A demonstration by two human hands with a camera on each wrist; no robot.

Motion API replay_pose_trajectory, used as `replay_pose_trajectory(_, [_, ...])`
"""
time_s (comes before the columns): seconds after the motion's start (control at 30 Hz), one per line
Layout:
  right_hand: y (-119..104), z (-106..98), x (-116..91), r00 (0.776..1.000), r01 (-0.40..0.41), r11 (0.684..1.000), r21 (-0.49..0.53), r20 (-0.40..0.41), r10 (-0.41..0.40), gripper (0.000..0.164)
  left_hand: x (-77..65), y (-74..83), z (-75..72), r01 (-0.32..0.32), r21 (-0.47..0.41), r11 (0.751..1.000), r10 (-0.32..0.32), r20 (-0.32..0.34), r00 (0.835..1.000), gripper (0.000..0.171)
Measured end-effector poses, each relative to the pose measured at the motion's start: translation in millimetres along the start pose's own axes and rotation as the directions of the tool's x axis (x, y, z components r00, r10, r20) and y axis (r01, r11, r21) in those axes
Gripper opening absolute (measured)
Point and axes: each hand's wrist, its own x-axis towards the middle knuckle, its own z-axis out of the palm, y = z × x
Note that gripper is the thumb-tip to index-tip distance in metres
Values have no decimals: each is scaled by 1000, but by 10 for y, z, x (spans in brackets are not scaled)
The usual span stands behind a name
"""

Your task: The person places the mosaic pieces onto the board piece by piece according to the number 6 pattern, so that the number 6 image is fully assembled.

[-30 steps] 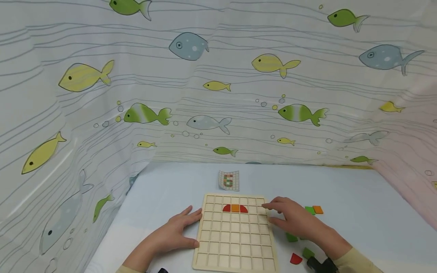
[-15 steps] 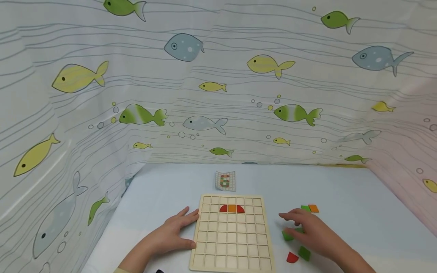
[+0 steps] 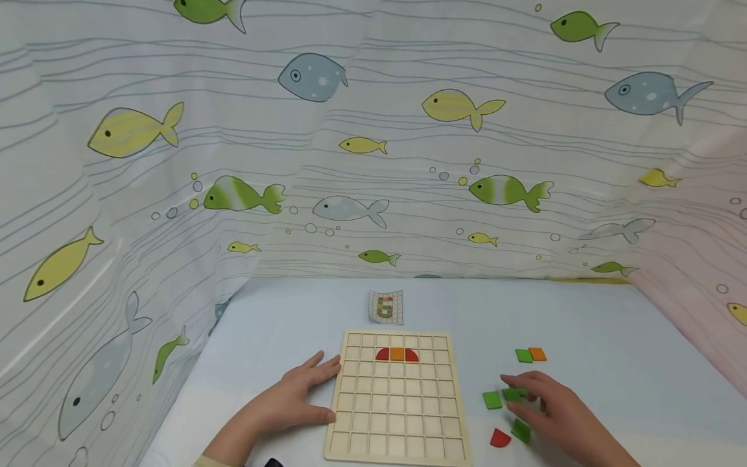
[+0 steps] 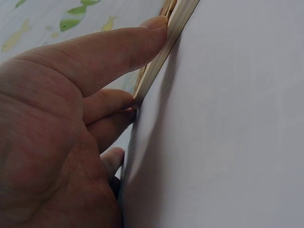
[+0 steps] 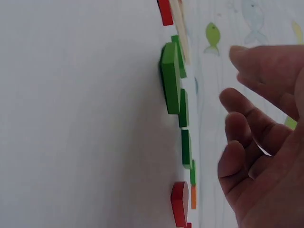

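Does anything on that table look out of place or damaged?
Nothing looks broken or spilled. The small printed card looks slightly curled, its near edge bowed rather than straight. The loose pieces beside the grid board lie at mixed angles; its three placed pieces sit neatly.

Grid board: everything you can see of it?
The grid board is pale and wood-looking, with a raised rim and thin ridges dividing it into square cells. It lies flat on the tabletop. In the second row from its far edge, an orange square sits between two red quarter-rounds. The left hand touches its left edge with thumb and fingertips.
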Motion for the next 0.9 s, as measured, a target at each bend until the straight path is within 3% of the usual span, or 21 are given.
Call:
replay_pose_trajectory(0.13, [25, 16, -85, 999, -32, 999, 11, 24, 32, 42, 4, 6, -5, -8, -4, 1000, 8, 7, 1000, 88])
replay_pose_trajectory(0.4, [61, 47, -137, 999, 19, 1000, -22, 42, -18, 36, 2, 6, -19, 4, -4, 1000, -4, 5, 1000, 89])
replay_pose_trajectory(0.63, [123, 44, -160, 986, -58, 996, -64, 155, 67, 42, 8, 15, -22, -5, -5, 1000, 5, 11, 1000, 89])
replay_pose_trajectory(0.73, [161, 44, -160, 981, -27, 996, -87, 191, 44, 38, 14, 22, -19, 1, -12, 1000, -1, 12, 1000, 88])
replay_pose_trajectory(0.9, [200, 40, -168, 981, 87, 991, -105, 182, -67, 37, 11, 20, -20, 15, -7, 1000, -15, 14, 1000, 88])
